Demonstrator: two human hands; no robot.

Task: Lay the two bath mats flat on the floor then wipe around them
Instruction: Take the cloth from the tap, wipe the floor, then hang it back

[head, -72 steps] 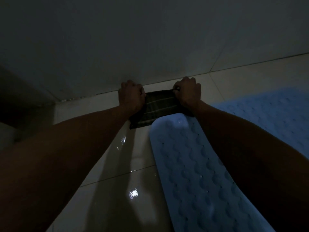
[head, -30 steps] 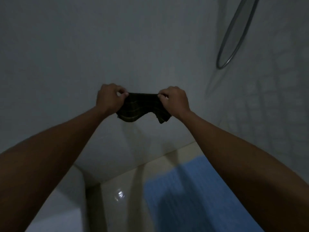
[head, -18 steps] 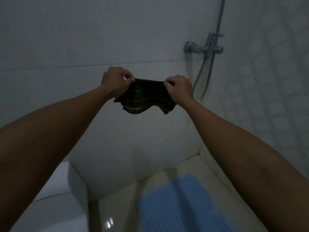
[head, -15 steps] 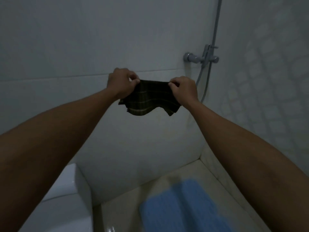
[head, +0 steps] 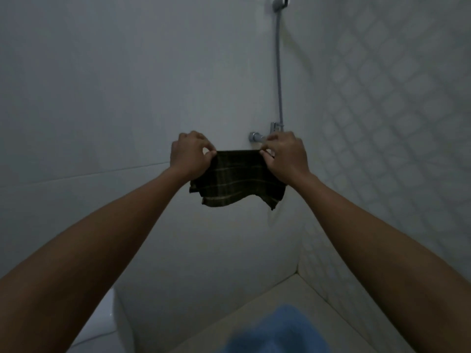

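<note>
A dark plaid cloth [head: 237, 182] hangs in the air in front of the white wall, stretched between both hands. My left hand [head: 190, 155] pinches its upper left corner and my right hand [head: 286, 155] pinches its upper right corner. A blue bath mat [head: 277, 329] lies on the pale floor at the bottom of the view, only partly visible and blurred. A second mat is not visible.
A chrome shower valve [head: 256, 137] with a hose [head: 279, 72] is mounted on the wall just behind my right hand. The right wall [head: 395, 123] has small square tiles. A white fixture [head: 107, 324] stands at lower left. The room is dim.
Both hands lifted the cloth off the floor by the mat's end up to wall height. The view tilted upward, so the mats dropped to the bottom edge and the shower valve appeared.
</note>
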